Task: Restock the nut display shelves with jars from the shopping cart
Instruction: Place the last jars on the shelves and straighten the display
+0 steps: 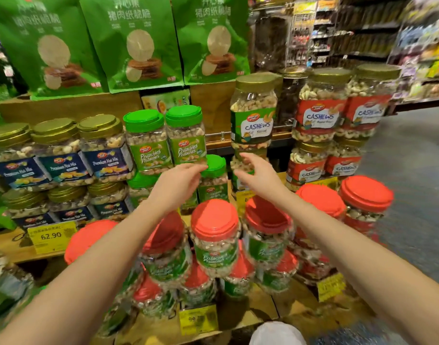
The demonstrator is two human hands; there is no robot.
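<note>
We see a green-lid jar [214, 170] standing upright on the middle tier of the display, between the two hands and partly hidden by them. The left hand [181, 181] reaches in from its left with fingers [198, 168] stretched nearly straight, tips at the lid's edge. We cannot tell whether they touch it. The right hand [257, 174] is spread loosely on the jar's other side, gripping nothing, in front of a stack topped by a cashew jar [254, 113]. Just left stand two taller pistachio jars [186, 135], then gold-lid nut-mix jars [102, 145]. Red-lid jars [214, 235] crowd the lower tier beneath our view of the forearms. A yellow price tag [51, 236] hangs on the wooden shelf [4, 245], and green bags [131, 41] stand above.
</note>
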